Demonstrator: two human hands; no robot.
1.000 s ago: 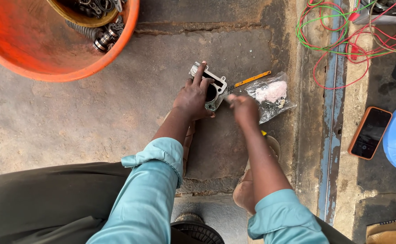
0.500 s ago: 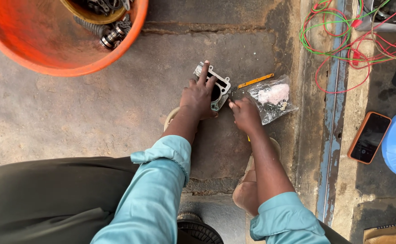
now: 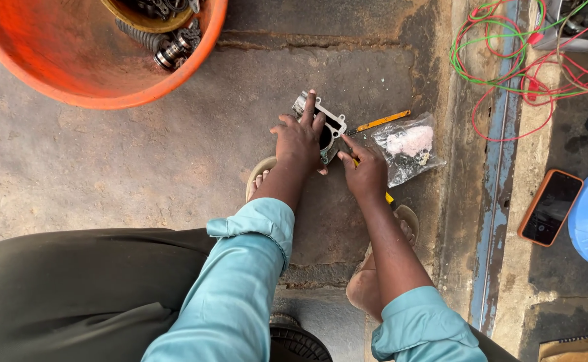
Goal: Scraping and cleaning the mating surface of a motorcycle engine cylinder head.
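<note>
1. Head view, work in hand. A metal engine part (image 3: 326, 129), pale, with a dark round bore, lies on the concrete floor (image 3: 139, 167) in front of the crouching person. It seems to be in the middle of being worked on: both hands are on or at it, and nothing visible shows the job finished.
2. Head view, left hand (image 3: 300, 141). It lies flat over the part, palm down, fingers spread and pressing it to the floor. The grip is a hold-down, not a closed fist.
3. Head view, right hand (image 3: 364, 171). It is closed around a yellow-handled tool (image 3: 389, 198) whose handle end shows below the hand. The working end points toward the part; the tip is hidden, so contact cannot be told.
4. Head view, arms. Both forearms reach forward from teal sleeves, the left nearly straight, the right angled inward.
5. Head view, surroundings. A second yellow tool (image 3: 380, 123) and a clear bag (image 3: 408, 146) lie just beside the part, right of it. An orange tub (image 3: 59, 60) with metal parts sits up left; a phone (image 3: 550, 206) lies well apart.
</note>
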